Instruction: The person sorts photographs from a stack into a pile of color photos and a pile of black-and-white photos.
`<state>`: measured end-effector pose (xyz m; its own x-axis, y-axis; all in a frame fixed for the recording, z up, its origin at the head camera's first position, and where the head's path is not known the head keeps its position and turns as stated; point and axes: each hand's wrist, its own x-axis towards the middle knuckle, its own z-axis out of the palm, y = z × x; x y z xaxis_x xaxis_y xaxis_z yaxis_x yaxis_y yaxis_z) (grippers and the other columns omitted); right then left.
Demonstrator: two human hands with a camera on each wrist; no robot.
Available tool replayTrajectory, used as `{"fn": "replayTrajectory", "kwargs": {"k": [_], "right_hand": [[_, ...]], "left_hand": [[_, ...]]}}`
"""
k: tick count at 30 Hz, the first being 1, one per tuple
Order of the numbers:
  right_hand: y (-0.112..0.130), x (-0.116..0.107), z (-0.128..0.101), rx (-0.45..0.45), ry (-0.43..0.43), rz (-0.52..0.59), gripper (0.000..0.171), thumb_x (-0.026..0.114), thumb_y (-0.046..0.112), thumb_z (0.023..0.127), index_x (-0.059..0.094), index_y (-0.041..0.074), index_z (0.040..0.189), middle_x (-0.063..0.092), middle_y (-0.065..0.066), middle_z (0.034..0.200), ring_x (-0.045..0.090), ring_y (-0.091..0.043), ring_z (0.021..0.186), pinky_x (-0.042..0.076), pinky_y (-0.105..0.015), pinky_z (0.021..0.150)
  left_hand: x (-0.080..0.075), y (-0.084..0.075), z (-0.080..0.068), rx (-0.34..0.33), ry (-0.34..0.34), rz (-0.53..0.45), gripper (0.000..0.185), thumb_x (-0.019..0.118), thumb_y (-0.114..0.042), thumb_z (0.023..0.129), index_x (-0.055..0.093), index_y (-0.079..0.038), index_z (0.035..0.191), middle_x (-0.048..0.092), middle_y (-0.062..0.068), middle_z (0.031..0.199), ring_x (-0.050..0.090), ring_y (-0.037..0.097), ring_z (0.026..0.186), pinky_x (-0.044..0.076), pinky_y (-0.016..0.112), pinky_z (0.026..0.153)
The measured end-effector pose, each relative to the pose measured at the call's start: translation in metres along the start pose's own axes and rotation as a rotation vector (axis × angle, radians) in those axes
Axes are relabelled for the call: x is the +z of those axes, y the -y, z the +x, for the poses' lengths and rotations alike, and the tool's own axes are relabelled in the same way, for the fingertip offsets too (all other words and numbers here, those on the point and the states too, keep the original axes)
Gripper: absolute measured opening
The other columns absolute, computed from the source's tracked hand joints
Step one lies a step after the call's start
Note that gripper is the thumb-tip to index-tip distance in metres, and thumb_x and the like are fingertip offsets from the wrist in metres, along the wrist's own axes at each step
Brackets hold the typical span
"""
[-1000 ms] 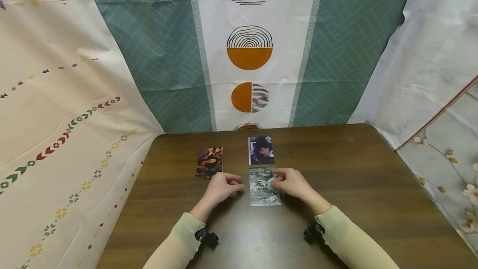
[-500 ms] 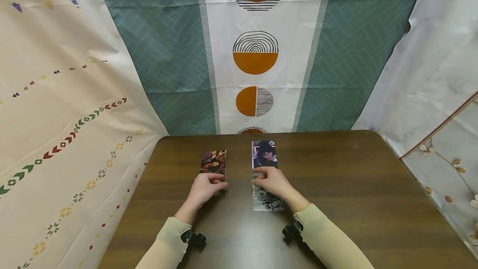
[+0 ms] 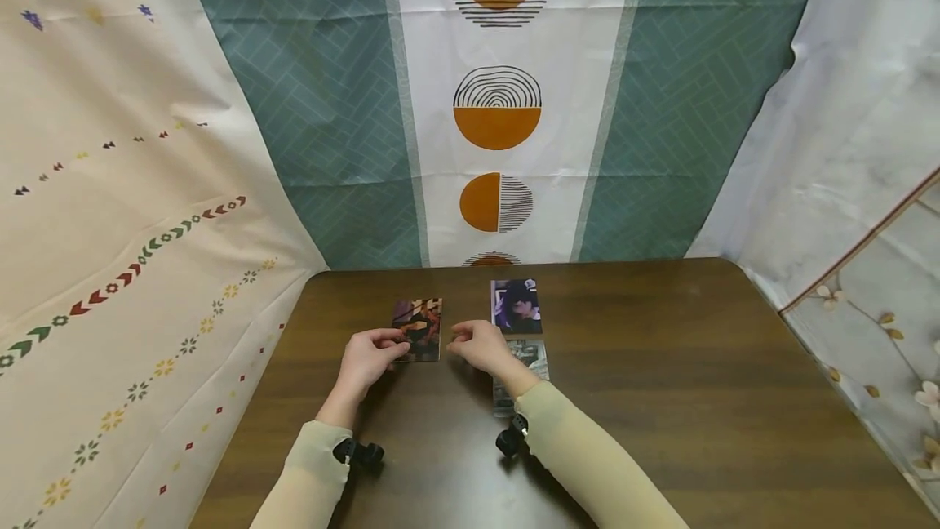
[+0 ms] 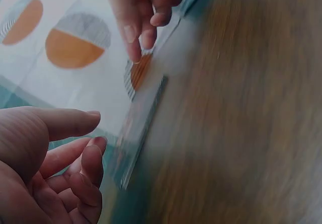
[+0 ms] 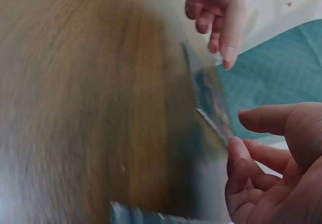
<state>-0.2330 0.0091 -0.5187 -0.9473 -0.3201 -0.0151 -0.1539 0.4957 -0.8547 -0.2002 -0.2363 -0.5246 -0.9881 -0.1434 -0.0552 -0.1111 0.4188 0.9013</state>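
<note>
A picture card in dark orange and purple [image 3: 422, 325] lies on the brown table at the left of the group. My left hand [image 3: 373, 356] is at its left edge, with thumb and index finger apart in the left wrist view. My right hand [image 3: 481, 346] is just off the same card's right edge. In the right wrist view, the fingertips [image 5: 235, 144] come close to the card's edge, and a gap shows between thumb and fingers. A black-and-white picture card [image 3: 530, 356] lies partly hidden under my right hand and forearm. Beyond it lies a purple picture card with a dark-haired figure [image 3: 516, 308].
The brown wooden table [image 3: 661, 366] extends well to the right. A teal and white patterned cloth [image 3: 352, 145] hangs behind it, with a cream cloth [image 3: 147, 333] on the left and a pale floral cloth [image 3: 866, 227] on the right.
Both hands have moved left, the right one from the black-and-white card over to beside the orange card. The left hand has gone to that card's left side. The cards lie much as before.
</note>
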Motion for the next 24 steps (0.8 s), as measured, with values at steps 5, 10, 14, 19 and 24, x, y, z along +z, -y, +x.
{"fn": "replayTrajectory", "kwargs": {"k": [5,10,14,19,24], "right_hand": [[0.001,0.019,0.011,0.049,-0.079,-0.041,0.038,0.077,0.011,0.088,0.077,0.001,0.125,0.077,-0.003,0.096,0.068,-0.017,0.086,0.055,-0.036,0.08],[0.005,0.033,0.015,0.079,-0.11,-0.033,0.042,0.078,0.014,0.093,0.074,0.002,0.133,0.078,-0.006,0.105,0.073,-0.026,0.099,0.057,-0.043,0.089],[0.006,0.04,0.015,0.106,-0.127,-0.037,0.046,0.079,0.016,0.095,0.071,0.004,0.138,0.078,-0.005,0.111,0.073,-0.028,0.107,0.057,-0.046,0.094],[0.007,0.044,0.017,0.116,-0.131,-0.077,0.049,0.077,0.019,0.094,0.07,0.006,0.141,0.077,0.0,0.109,0.071,-0.025,0.11,0.055,-0.045,0.097],[0.008,0.045,0.018,0.129,-0.119,-0.121,0.052,0.077,0.021,0.094,0.068,0.009,0.144,0.073,0.007,0.101,0.07,-0.02,0.104,0.055,-0.044,0.093]], "left_hand": [[-0.008,0.01,0.01,-0.05,-0.036,0.019,0.037,0.083,-0.016,0.095,0.076,0.002,0.127,0.071,0.008,0.089,0.065,0.02,0.064,0.055,0.031,0.06],[-0.011,0.016,0.015,-0.079,-0.057,0.008,0.038,0.082,-0.016,0.095,0.075,0.003,0.127,0.07,0.008,0.089,0.062,0.017,0.062,0.053,0.03,0.059],[-0.01,0.019,0.019,-0.103,-0.061,0.013,0.038,0.083,-0.016,0.094,0.076,0.003,0.127,0.07,0.007,0.088,0.061,0.016,0.061,0.052,0.028,0.058],[-0.009,0.018,0.022,-0.117,-0.062,0.048,0.038,0.082,-0.017,0.096,0.076,0.002,0.128,0.075,0.013,0.098,0.062,0.018,0.065,0.051,0.03,0.06],[-0.009,0.016,0.023,-0.119,-0.055,0.088,0.038,0.081,-0.02,0.097,0.076,0.0,0.129,0.076,0.016,0.108,0.061,0.019,0.068,0.05,0.032,0.061]]}}
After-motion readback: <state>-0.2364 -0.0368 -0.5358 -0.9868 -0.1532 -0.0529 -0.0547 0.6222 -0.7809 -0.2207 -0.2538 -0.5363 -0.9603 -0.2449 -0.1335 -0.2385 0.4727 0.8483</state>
